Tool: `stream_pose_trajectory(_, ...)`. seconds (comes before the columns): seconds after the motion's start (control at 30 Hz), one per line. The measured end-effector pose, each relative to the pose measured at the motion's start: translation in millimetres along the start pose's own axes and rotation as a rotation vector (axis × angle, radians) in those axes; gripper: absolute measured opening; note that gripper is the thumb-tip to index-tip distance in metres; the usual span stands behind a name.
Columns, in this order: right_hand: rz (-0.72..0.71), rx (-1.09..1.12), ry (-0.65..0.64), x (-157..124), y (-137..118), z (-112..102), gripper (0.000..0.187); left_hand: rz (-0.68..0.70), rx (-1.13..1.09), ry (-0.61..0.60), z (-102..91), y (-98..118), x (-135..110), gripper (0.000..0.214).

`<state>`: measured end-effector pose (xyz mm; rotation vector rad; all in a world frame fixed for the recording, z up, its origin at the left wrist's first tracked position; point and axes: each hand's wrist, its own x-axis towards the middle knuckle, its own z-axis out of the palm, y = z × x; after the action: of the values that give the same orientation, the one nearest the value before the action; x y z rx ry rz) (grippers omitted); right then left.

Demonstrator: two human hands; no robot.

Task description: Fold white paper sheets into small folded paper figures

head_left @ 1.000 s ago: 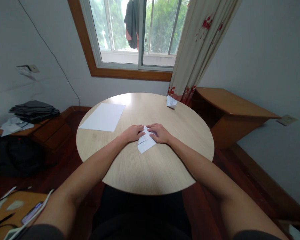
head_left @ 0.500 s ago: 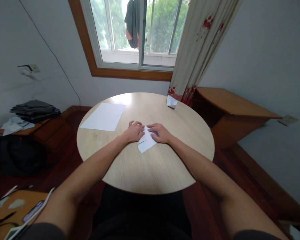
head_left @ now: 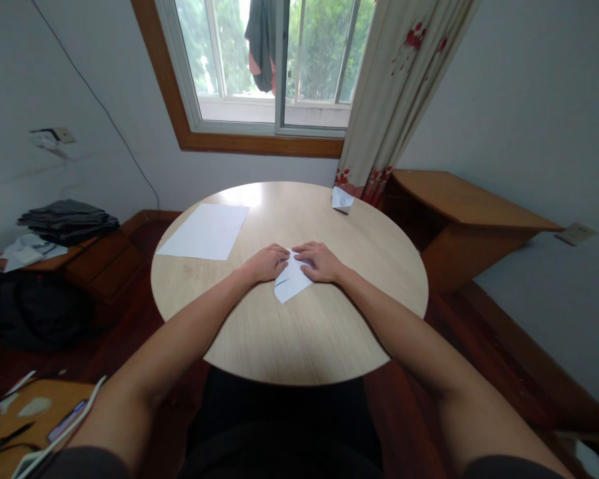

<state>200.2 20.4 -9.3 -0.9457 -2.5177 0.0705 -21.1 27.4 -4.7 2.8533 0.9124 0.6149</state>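
A folded piece of white paper [head_left: 293, 286] lies on the round wooden table [head_left: 299, 346], its lower corner pointing toward me. My left hand [head_left: 269, 262] holds its left edge, fingers bent and close together. From the other side my right hand [head_left: 320, 262] grips the paper, its fingers reaching over the upper part and its thumb lower down. The fingertips of both hands nearly meet at the top of the paper, and they cover part of the folds. A slit-like gap between layers shows near my left thumb.
A flat sheet of white paper [head_left: 207, 231] lies at the table's left. Near the far right edge stands a small folded paper piece [head_left: 342, 199]. Beyond are a curtain [head_left: 384, 86] and a wooden desk [head_left: 474, 199]; a phone [head_left: 67, 420] is at lower left.
My left hand's fingers have drawn together, where one finger stood out at the back before. My right hand and the paper stay nearly in place. The view has tipped slightly.
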Motion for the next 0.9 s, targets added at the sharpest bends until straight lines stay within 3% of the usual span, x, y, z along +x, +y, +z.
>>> stream_pose_trajectory(0.3, 0.115, 0.106, 0.157, -3, 10, -13, 0.024, -0.039, 0.014, -0.020, -0.8, 2, 1, 0.029)
stream_pose_trajectory(0.47, 0.109, 0.075, 0.130, -1, 5, -8, 0.017, -0.024, 0.026, -0.027, -0.6, 1, 1, 0.031)
stream_pose_trajectory(0.9, 0.127, 0.090, 0.080, -3, 13, -1, 0.018, -0.013, 0.008, -0.038, -4.8, 3, 0, 0.033)
